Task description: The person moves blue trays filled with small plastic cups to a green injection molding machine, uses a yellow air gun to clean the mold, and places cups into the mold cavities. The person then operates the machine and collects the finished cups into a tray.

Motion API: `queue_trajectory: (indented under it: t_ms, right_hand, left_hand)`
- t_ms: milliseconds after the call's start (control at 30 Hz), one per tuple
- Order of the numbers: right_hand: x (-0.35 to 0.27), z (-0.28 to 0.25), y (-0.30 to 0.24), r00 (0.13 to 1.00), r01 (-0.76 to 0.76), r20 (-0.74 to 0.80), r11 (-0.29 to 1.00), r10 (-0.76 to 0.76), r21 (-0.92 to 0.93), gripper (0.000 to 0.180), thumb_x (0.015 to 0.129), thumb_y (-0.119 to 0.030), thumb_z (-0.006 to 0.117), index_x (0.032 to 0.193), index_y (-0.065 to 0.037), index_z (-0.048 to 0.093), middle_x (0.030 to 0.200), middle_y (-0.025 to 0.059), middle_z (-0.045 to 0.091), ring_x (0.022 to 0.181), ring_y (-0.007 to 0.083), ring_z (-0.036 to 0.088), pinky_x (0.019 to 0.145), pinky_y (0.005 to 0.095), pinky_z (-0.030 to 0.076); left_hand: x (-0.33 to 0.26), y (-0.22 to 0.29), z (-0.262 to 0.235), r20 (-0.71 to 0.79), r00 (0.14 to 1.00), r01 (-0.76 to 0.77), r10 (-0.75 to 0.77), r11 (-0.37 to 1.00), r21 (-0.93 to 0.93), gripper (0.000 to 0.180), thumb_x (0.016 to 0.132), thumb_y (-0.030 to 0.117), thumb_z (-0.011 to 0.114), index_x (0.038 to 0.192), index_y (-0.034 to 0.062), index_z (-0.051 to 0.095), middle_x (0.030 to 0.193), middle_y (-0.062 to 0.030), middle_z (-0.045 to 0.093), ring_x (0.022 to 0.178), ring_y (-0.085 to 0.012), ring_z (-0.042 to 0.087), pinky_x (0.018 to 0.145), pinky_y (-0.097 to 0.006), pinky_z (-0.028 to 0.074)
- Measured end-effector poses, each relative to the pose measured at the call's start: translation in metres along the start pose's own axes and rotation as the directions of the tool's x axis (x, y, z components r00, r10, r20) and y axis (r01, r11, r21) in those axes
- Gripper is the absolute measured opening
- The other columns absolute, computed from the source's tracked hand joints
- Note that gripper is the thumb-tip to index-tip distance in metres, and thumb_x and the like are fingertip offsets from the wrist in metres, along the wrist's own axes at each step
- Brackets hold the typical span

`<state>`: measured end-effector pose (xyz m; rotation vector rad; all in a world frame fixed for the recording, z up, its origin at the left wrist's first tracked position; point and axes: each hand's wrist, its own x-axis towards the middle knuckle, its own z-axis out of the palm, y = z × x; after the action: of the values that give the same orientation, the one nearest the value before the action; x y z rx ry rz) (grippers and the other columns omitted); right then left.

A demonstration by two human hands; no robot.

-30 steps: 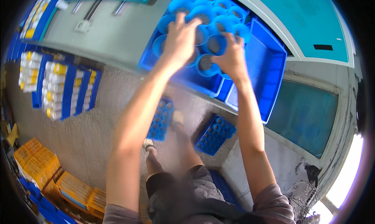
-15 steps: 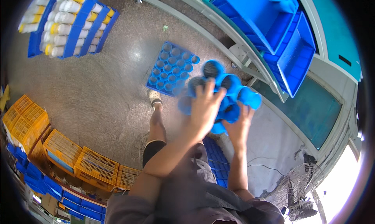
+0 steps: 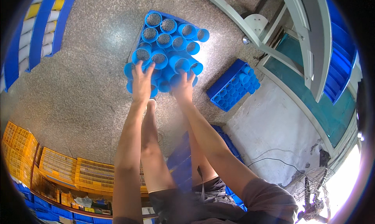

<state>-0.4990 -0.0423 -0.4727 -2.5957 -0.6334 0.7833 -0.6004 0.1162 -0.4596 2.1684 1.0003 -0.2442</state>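
Observation:
Several round blue cups with speckled grey insides stand in rows on a blue tray [image 3: 168, 15] on the floor ahead of me. At its near side, my left hand [image 3: 141, 85] grips a cluster of blue cups [image 3: 159, 59] from the left, its fingers over their rims. From the right my right hand [image 3: 183, 89], slightly blurred, presses against the same cluster, fingers curled at the cups. The cluster is right against or above the tray's near rows; whether its bottoms touch the tray is hidden.
To the right, a blue crate [image 3: 223, 77] holds more blue cups. Yellow slatted crates [image 3: 93, 175] line the lower left, and blue racks of white and yellow rolls [image 3: 47, 38] stand at upper left. A grey metal frame [image 3: 285, 60] and a caged fan [image 3: 310, 190] are at right.
Both hands have carried the cup cluster leftward from the right side and down to the near side of the floor tray. My view has shifted closer, and the crate of cups at right shows.

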Motion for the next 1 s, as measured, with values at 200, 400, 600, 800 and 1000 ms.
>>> queue_trajectory:
  t_ms: [200, 400, 600, 800, 1000]
  right_hand:
    - [0.007, -0.002, 0.001, 0.972, -0.141, 0.201, 0.987, 0.125, 0.070, 0.087, 0.073, -0.014, 0.078, 0.147, -0.023, 0.035, 0.153, 0.0211, 0.026, 0.123, 0.0450, 0.051, 0.096, 0.0488, 0.051]
    - [-0.011, -0.058, -0.004, 0.982, 0.052, 0.188, 0.993, -0.032, -0.106, 0.076, 0.080, -0.018, 0.076, 0.145, -0.016, 0.036, 0.145, 0.0246, 0.038, 0.109, 0.0416, 0.062, 0.086, 0.0488, 0.055]
    - [-0.039, -0.299, -0.083, 0.991, -0.132, 0.068, 0.956, 0.118, 0.261, 0.035, 0.087, -0.010, 0.071, 0.119, 0.000, 0.062, 0.109, 0.0166, 0.066, 0.092, 0.0253, 0.068, 0.081, 0.0345, 0.056]
    - [0.030, -0.536, -0.162, 0.978, 0.108, -0.207, 0.911, -0.026, 0.397, 0.024, 0.092, -0.002, 0.065, 0.115, -0.001, 0.063, 0.096, 0.0119, 0.072, 0.087, 0.0151, 0.070, 0.077, 0.0277, 0.056]
    - [0.276, -0.669, -0.192, 0.693, 0.491, -0.596, 0.871, -0.406, -0.021, 0.038, 0.086, -0.010, 0.066, 0.124, -0.009, 0.059, 0.122, 0.0198, 0.057, 0.097, 0.0413, 0.063, 0.082, 0.0470, 0.055]
  left_hand:
    - [-0.002, -0.003, 0.002, 0.178, 0.984, 0.044, -0.029, 0.996, -0.080, 0.090, 0.082, -0.018, 0.052, 0.150, 0.0387, 0.035, 0.158, -0.0166, 0.018, 0.145, -0.0410, 0.024, 0.111, -0.048, 0.042]
    - [0.012, 0.035, -0.012, 0.167, 0.986, 0.000, -0.030, 0.985, 0.174, 0.070, 0.089, -0.003, 0.052, 0.150, 0.0283, 0.037, 0.153, -0.0222, 0.027, 0.127, -0.0461, 0.045, 0.095, -0.052, 0.051]
    - [0.033, 0.190, -0.177, 0.116, 0.978, -0.163, 0.173, 0.983, -0.090, 0.044, 0.084, 0.009, 0.071, 0.127, 0.0032, 0.060, 0.120, -0.0205, 0.064, 0.108, -0.0353, 0.064, 0.095, -0.041, 0.052]
    - [0.116, 0.417, -0.350, -0.554, 0.664, -0.696, 0.502, 0.686, -0.213, 0.030, 0.089, 0.007, 0.069, 0.118, 0.0081, 0.065, 0.100, -0.0114, 0.068, 0.085, -0.0208, 0.067, 0.078, -0.034, 0.055]
    - [0.283, 0.560, -0.408, -0.614, 0.550, -0.648, 0.567, 0.753, 0.115, 0.032, 0.088, 0.010, 0.067, 0.121, 0.0105, 0.065, 0.117, -0.0169, 0.063, 0.106, -0.0360, 0.062, 0.090, -0.043, 0.052]
